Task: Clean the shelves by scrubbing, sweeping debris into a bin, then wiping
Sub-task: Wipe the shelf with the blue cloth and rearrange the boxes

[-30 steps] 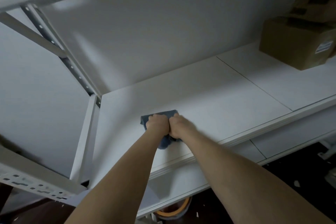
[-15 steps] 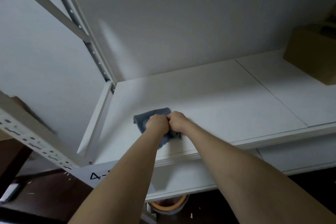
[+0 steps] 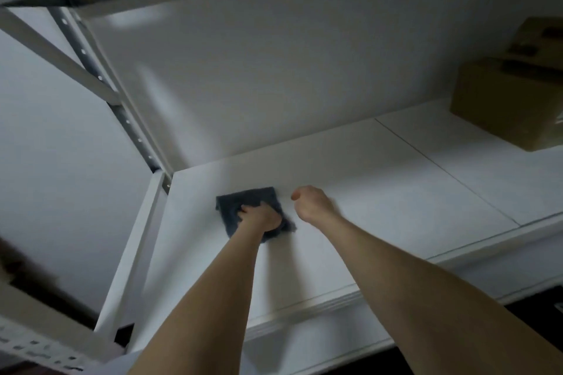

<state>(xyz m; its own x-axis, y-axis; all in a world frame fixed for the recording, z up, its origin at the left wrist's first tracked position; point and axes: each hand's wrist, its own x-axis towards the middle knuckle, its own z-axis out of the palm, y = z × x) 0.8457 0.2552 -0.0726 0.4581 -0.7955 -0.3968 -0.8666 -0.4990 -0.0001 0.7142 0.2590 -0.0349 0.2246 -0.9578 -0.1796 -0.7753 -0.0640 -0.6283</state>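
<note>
**Cloth under the left hand, open shelf running off to the right**

The dark blue cloth (image 3: 248,207) lies flat on the white shelf (image 3: 396,192), in its left part, nearer the back wall than the front lip and not far from the perforated upright post (image 3: 122,113). It is a rumpled, roughly square piece set askew, with one corner pointing back-left and a ragged one front-right.

The left hand (image 3: 260,218) sits on the cloth's near half with its fingers curled into the fabric, gripping it and pressing it down. The right hand (image 3: 313,202) is just to the right of the cloth and apart from it. Its fingers are curled under into a fist with the thumb tip showing, and it holds nothing. Whether it touches the board cannot be told.

The cloth therefore belongs to the left hand alone, and lies to the left of the right hand. Most of the bare board stretches rightward, past a seam between panels, towards a cardboard box (image 3: 502,106) standing at the far right. This looks like the wiping stage. A stroke to the right would probably meet the right hand first unless it lifts clear or rejoins the cloth.
</note>
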